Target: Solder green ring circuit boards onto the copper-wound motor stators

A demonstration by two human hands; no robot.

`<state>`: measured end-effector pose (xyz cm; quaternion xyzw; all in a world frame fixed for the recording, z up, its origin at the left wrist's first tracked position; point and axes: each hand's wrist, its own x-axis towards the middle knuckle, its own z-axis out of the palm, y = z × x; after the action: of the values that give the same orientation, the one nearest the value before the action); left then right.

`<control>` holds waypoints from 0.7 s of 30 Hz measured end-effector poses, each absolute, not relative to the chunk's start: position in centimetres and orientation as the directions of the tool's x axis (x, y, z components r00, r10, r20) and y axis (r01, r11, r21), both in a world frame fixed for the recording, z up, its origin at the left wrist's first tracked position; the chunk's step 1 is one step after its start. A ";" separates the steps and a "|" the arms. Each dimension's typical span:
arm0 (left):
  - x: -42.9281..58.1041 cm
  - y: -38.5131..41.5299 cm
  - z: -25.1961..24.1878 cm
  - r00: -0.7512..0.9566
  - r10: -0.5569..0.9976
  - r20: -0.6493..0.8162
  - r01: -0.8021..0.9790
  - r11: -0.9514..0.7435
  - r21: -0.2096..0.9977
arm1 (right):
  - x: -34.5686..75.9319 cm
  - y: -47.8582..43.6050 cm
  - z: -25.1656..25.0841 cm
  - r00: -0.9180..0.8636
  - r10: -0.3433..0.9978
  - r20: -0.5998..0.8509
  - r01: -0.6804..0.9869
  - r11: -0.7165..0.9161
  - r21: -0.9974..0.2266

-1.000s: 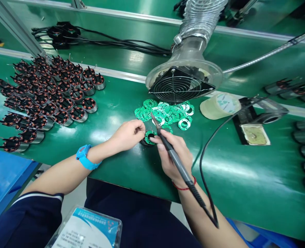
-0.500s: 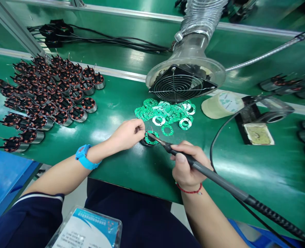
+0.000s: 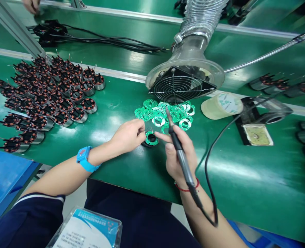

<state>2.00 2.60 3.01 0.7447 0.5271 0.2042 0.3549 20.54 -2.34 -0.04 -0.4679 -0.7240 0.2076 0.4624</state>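
The green ring (image 3: pixel 156 141) lies on top of a round motor part (image 3: pixel 145 145), near the middle of the table's (image 3: pixel 240 182) front edge. The left hand (image 3: pixel 128 136) is right beside it, with fingers bent in and thumb close to them. I cannot tell if they pinch a wire or just hold the part. If that hand slips, the ring could slide out of line or the part could tip.

The right hand (image 3: pixel 181 155) grips a soldering iron (image 3: pixel 185 168) like a fat pen, with one finger poking out toward the ring. I cannot tell if that finger touches it. A push there could turn the ring crooked.

The iron's tip points to the table's back edge, over a pile of loose rings (image 3: pixel 158 112). If the tip is hot and the hand dips, it could burn one. If it swings left, it could hurt the left fingers. The black cord (image 3: pixel 206 168) loops by the right arm, so a snag could jerk the iron.
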 end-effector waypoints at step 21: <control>0.5 2.4 3.2 0.453 0.886 -0.103 0.486 -0.149 0.861 | 20.7 -1.2 -0.5 -0.350 0.843 0.408 0.668 0.530 -0.522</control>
<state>0.53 2.42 3.19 0.7244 0.4735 0.2225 0.4489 20.70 -1.21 -0.45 -0.4659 -0.8107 0.1334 0.3285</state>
